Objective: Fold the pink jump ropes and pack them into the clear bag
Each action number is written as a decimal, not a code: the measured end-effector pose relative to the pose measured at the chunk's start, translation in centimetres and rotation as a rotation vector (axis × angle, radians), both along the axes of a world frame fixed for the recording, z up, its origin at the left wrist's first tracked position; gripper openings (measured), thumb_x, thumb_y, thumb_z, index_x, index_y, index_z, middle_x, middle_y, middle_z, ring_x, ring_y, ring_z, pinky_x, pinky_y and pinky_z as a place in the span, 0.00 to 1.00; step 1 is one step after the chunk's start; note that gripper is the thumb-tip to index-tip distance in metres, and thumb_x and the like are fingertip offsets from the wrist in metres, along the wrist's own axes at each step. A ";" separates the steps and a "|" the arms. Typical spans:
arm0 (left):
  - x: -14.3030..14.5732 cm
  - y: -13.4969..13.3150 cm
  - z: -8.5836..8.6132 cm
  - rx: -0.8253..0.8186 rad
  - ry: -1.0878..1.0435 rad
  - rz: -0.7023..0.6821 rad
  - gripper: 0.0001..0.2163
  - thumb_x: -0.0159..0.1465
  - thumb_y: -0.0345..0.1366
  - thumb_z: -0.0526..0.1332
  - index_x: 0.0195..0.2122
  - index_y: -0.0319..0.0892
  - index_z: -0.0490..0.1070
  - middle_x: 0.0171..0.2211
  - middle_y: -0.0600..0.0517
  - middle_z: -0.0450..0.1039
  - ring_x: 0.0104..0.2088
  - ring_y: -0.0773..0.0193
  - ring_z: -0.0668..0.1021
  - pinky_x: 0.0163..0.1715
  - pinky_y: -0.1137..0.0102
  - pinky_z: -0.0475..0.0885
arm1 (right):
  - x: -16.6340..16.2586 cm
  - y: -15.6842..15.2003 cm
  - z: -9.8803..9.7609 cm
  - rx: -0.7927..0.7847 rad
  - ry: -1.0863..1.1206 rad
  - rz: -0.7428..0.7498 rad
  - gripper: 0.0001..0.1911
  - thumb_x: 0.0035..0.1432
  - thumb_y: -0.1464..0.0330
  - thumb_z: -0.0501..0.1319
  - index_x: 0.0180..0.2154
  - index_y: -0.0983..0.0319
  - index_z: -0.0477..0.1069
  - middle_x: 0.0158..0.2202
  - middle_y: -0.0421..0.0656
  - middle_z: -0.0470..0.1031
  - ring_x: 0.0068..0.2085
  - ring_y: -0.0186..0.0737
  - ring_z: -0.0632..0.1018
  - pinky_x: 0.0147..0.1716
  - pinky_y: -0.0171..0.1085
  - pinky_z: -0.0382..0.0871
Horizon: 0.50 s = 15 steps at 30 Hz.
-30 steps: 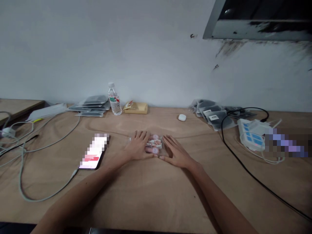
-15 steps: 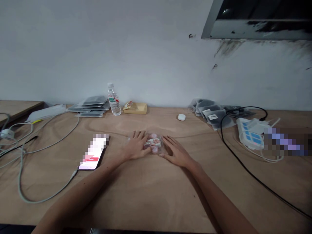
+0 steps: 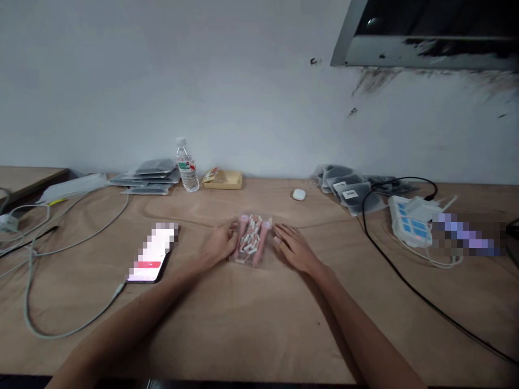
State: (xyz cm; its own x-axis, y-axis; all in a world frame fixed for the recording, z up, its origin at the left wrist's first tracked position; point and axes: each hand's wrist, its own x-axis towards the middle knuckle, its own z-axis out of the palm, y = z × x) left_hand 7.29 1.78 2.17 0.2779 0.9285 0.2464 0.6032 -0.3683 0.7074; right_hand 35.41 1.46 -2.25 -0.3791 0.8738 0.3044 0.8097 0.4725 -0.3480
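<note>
A clear plastic package (image 3: 252, 241) lies on the wooden table between my hands. Inside it are two pink handles and a bundle of pink and white beads, like a beaded jump rope. At its left edge my left hand (image 3: 220, 243) has its fingers bent and closed on the plastic; the fingertips are partly hidden. My right hand (image 3: 295, 247) rests by the right edge, palm down, its fingers stretched out and just beside the package or lightly touching it, which I cannot tell.
A lit phone (image 3: 153, 254) on a white cable lies to the left. Along the wall are grey pouches (image 3: 152, 174), a water bottle (image 3: 188, 167), a small wooden tray (image 3: 229, 185), a white case (image 3: 299, 194) and more pouches (image 3: 352, 192). A power strip (image 3: 409, 224) and black cable (image 3: 405, 281) are at right.
The package has turned so its pink handles now point away from me, lengthwise. My left hand has drawn off its top to the left edge, and its fingers have bent.
</note>
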 end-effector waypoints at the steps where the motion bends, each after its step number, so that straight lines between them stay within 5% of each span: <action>1: 0.0 0.1 -0.4 -0.002 -0.044 0.000 0.21 0.64 0.30 0.55 0.58 0.44 0.69 0.50 0.50 0.80 0.44 0.60 0.83 0.44 0.68 0.77 | 0.0 -0.1 0.1 -0.014 -0.018 0.011 0.35 0.72 0.50 0.43 0.66 0.66 0.63 0.67 0.57 0.64 0.68 0.59 0.64 0.66 0.61 0.56; 9: -0.3 -0.1 -1.6 0.057 -0.097 -0.044 0.19 0.61 0.29 0.58 0.54 0.45 0.72 0.50 0.52 0.80 0.47 0.61 0.82 0.47 0.67 0.77 | 0.4 0.1 -0.2 -0.049 0.036 0.021 0.38 0.70 0.47 0.43 0.70 0.63 0.55 0.69 0.53 0.61 0.69 0.58 0.62 0.66 0.59 0.57; 15: -0.4 0.0 -1.9 0.050 0.059 0.023 0.19 0.63 0.34 0.59 0.57 0.44 0.70 0.44 0.50 0.82 0.37 0.60 0.82 0.43 0.64 0.78 | 0.5 0.4 -0.6 -0.015 0.068 0.023 0.33 0.71 0.50 0.44 0.70 0.59 0.55 0.68 0.52 0.63 0.68 0.56 0.65 0.66 0.59 0.58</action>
